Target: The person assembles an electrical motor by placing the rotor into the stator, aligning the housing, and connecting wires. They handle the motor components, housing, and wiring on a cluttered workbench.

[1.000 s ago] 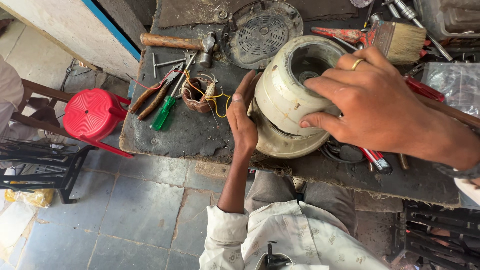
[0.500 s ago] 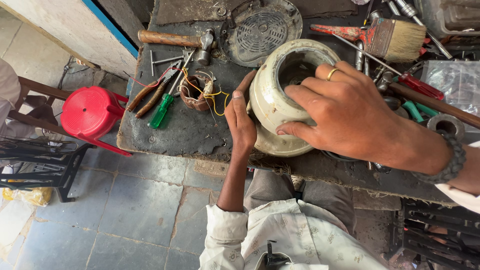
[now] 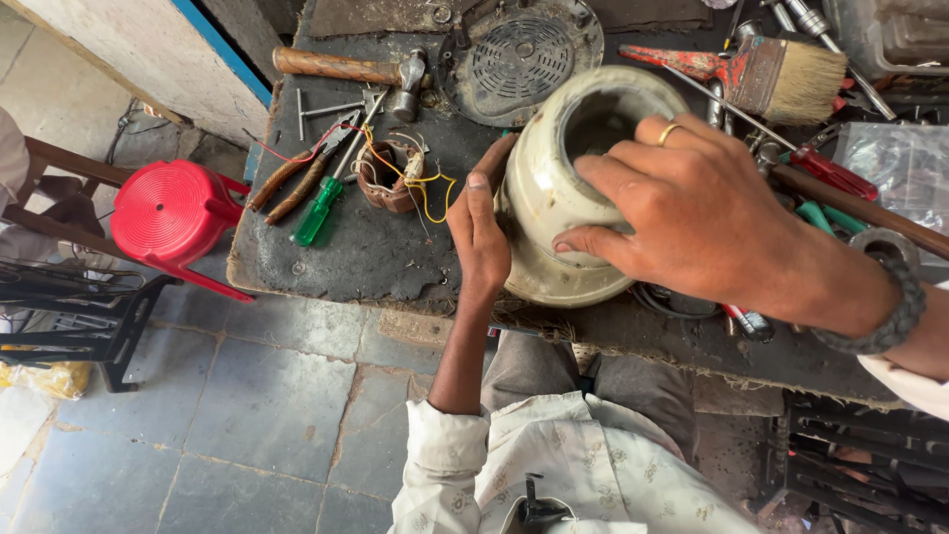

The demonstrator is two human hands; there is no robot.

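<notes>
Gripping hands (image 3: pixel 692 213) round a hollow cream housing (image 3: pixel 554 208), interior dark.

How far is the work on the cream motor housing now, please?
Looks done: the housing is open and hollow, and a wound coil lies apart on the bench. In hand: left hand and right hand grip the housing. Left: coil and grille are not fitted.

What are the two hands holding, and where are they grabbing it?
Both hold the cream metal housing on the workbench. The left hand presses flat against its side wall; the right hand grips over the top, fingers near its round opening.
</notes>
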